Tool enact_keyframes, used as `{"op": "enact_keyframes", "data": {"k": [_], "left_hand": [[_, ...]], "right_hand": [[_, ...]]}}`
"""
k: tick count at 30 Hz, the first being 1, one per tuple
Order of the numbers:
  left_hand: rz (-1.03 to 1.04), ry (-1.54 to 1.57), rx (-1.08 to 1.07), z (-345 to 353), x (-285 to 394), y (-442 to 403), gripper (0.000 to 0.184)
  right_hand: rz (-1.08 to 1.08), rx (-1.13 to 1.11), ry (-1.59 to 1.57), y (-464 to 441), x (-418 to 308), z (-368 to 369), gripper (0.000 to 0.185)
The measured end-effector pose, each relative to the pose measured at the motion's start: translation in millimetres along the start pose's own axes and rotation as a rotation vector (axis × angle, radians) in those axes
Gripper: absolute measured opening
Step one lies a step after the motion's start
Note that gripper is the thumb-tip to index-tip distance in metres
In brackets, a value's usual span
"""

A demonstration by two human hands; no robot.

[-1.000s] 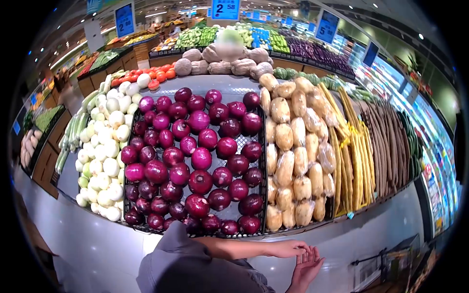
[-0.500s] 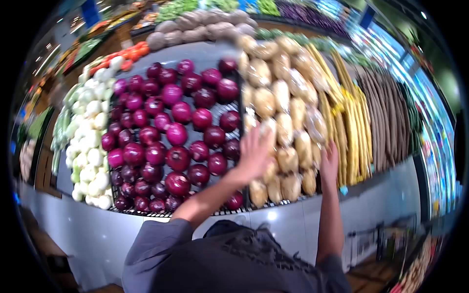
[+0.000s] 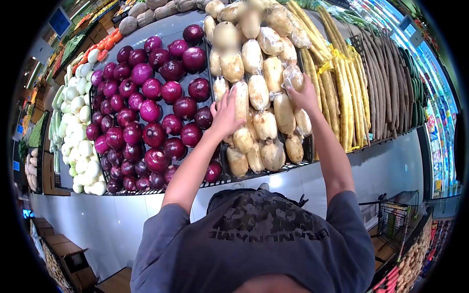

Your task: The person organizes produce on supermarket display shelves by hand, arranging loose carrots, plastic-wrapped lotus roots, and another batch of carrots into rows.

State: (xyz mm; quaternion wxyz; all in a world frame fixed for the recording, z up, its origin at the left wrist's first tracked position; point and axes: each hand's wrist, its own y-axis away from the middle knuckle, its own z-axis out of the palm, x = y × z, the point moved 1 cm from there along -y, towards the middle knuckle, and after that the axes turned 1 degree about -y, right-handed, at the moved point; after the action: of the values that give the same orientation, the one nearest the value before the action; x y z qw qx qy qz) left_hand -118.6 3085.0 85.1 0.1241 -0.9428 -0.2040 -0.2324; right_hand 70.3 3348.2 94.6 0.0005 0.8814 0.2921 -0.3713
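Observation:
Wrapped, pale-brown lotus roots (image 3: 264,125) lie in rows in a black crate. My left hand (image 3: 227,113) rests at the crate's left side, its fingers spread against a lotus root beside the red onions. At the right side my right hand (image 3: 304,95) has its fingers around a wrapped lotus root (image 3: 292,78), near the long yellow roots. Red onions (image 3: 154,134) fill the crate on the left.
White onions (image 3: 80,129) lie at the far left. Long yellow roots (image 3: 346,107), tied with yellow bands, and brown yams (image 3: 386,83) lie to the right. A wire cart (image 3: 394,217) stands at the lower right on the floor (image 3: 122,215).
Both hands have reached farther in among the lotus roots, and my right hand has closed around one. The view has shifted toward the lotus roots.

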Motion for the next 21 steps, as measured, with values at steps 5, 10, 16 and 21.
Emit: {"op": "enact_keyframes", "data": {"k": [5,10,16,21], "left_hand": [[-0.125,0.057,0.143,19,2,-15,0.111],[-0.209,0.070,0.174,15,8,-17,0.103],[-0.270,0.097,0.199,14,14,-15,0.101],[-0.280,0.088,0.205,19,13,-17,0.099]], "right_hand": [[-0.014,0.055,-0.086,-1,-4,-2,0.094],[0.055,0.080,-0.309,8,-14,-14,0.088],[0.192,0.060,-0.549,3,7,-11,0.086],[0.193,0.232,-0.512,-16,50,-3,0.084]]}}
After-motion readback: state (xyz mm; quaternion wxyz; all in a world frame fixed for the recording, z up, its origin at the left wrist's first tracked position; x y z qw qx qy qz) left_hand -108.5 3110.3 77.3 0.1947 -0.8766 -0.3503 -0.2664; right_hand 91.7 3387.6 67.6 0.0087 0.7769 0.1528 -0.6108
